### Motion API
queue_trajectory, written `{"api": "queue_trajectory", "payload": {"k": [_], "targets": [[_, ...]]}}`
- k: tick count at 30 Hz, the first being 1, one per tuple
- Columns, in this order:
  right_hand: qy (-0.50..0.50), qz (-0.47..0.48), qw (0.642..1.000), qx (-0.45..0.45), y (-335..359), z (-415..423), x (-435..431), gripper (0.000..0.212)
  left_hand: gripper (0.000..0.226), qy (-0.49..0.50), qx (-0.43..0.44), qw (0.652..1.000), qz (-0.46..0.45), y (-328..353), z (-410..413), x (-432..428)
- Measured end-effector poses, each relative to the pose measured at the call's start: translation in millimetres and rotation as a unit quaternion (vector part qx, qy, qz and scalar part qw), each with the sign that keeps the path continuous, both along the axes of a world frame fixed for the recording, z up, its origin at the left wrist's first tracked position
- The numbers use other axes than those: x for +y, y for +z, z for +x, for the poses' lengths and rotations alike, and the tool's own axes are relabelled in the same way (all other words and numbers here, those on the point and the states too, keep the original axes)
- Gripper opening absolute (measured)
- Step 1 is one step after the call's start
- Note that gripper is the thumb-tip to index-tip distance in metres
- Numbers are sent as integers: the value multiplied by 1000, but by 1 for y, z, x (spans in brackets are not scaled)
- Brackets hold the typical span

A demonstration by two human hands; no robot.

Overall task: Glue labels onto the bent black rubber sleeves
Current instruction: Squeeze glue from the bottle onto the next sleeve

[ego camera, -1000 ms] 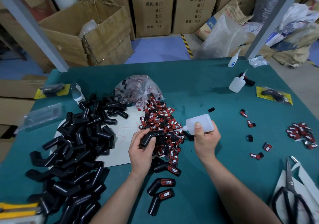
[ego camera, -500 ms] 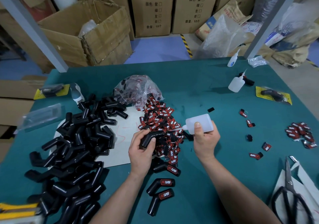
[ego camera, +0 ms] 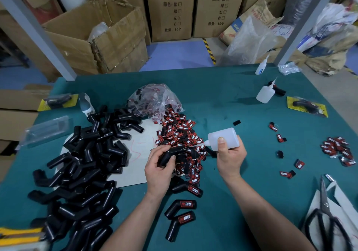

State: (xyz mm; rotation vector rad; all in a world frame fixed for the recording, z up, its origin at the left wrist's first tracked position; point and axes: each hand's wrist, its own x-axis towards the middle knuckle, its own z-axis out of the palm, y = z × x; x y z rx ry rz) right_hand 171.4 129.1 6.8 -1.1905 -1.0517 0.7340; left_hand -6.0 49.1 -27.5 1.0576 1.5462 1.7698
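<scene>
Bent black sleeve (ego camera: 170, 153) sitting in left hand (ego camera: 158, 169), fingers curling round it, over tabletop (ego camera: 232, 202) centre. Right hand (ego camera: 229, 158) gripping glue bottle (ego camera: 222, 137), nozzle pointing at sleeve; contact unclear. Three labelled sleeves (ego camera: 182, 205) lying toward near edge. Big unlabelled pile (ego camera: 83, 163) waiting at left edge, label heap (ego camera: 180, 132) behind hands. Judging: barely started.

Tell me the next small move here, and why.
Probably squeeze out a line of glue: the right hand holds the glue bottle with its nozzle aimed at the bent sleeve gripped in the left hand, and that sleeve shows no label yet.
</scene>
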Motion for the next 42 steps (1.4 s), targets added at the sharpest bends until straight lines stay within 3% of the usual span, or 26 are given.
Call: {"api": "queue_trajectory", "payload": {"k": [31, 42], "targets": [[3, -20, 1000, -16, -3, 1, 0, 27, 27, -1, 8, 1000, -20, -1, -2, -1], [-5, -25, 1000, -15, -1, -1, -3, 29, 36, -5, 18, 1000, -21, -1, -1, 1]]}}
